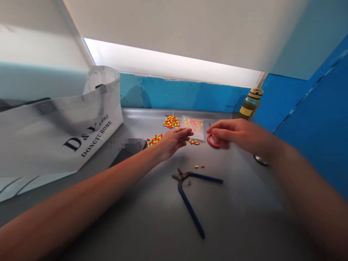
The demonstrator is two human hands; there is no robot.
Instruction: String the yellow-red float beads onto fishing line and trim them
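Note:
My left hand [176, 140] is held above the table with thumb and index fingertip pinched together; whatever lies between them is too small to make out. Facing it, my right hand [233, 132] is blurred, its thumb and forefinger closed to a pinch whose contents I cannot make out. A curved red loop [212, 142], like a handle, shows beside and partly behind the right fingers; whether they touch it is unclear. Just past the left fingertips lie several red-and-yellow beads [194, 142]. Closer to me, pliers [186, 188] with dark blue handles lie spread, near one yellow-green bead [196, 166] and one red bead [202, 166].
Two bead piles, one farther back [172, 122] and one nearer [154, 140], flank a clear bag of beads [193, 127]. A dark flat object [130, 152] lies by a large white bag [54, 137] on the left. A bottle [250, 105] stands by the blue wall.

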